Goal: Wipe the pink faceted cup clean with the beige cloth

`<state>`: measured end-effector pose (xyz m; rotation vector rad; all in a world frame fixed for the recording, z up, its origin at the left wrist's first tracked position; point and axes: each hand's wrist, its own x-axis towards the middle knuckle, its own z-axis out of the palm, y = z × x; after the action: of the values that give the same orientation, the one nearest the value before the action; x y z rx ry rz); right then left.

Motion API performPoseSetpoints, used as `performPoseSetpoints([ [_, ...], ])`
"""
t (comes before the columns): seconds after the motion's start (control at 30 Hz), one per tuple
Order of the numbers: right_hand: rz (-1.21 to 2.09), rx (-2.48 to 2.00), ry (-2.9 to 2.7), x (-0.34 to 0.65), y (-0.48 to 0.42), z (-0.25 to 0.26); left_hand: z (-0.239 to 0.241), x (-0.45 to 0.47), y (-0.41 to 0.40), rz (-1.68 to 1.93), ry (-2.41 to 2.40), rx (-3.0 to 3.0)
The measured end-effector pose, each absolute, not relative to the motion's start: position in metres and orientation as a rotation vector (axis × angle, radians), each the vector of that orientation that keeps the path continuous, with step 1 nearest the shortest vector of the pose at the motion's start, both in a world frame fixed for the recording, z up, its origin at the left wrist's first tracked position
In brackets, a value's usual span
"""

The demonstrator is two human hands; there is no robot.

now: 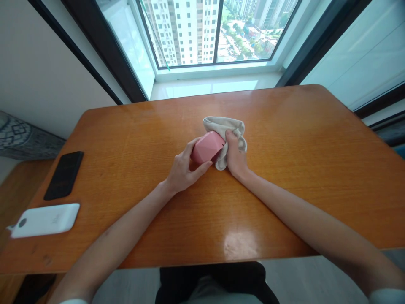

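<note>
A pink faceted object [208,147], like a small bowl or pot lying on its side, is gripped by my left hand [187,168], thumb below and fingers along its far side. My right hand [236,156] is closed on a light grey cloth [224,124]. The cloth is bunched against the right end of the pink object, and part of it spreads out behind. That end of the object is partly hidden by the cloth. Both hands are over the middle of the wooden table [142,143].
On the table's left side lie a black phone [64,175] and a white device [47,220] that looks like a power bank. A window [215,33] with a sill is beyond the far edge. A patterned cushion [25,135] shows at the far left.
</note>
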<state>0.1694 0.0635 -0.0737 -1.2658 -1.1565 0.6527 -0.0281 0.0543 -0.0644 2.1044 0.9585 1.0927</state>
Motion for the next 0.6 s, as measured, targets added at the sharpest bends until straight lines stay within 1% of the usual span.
performPoseSetpoints([
  [0.07,0.531,-1.172,-1.273,0.171,0.06,-0.071,-0.067,-0.03,0.055,0.999,0.857,2.113],
  [0.23,0.028,-0.881,-1.699,0.181,0.055,-0.06,-0.068,-0.029,0.056,0.715,0.78,2.153],
  [0.33,-0.167,-0.795,-1.83,0.182,0.055,-0.058,-0.069,-0.027,0.056,0.789,0.826,2.111],
  [0.43,-0.229,-0.773,-1.902,0.181,0.055,-0.056,-0.071,-0.027,0.054,0.897,0.884,2.084],
  [0.5,-0.206,-0.772,-1.921,0.18,0.054,-0.055,-0.071,-0.027,0.053,0.911,0.92,2.096],
  [0.6,-0.001,-0.809,-1.871,0.18,0.056,-0.056,-0.068,-0.025,0.052,0.91,0.99,2.106],
])
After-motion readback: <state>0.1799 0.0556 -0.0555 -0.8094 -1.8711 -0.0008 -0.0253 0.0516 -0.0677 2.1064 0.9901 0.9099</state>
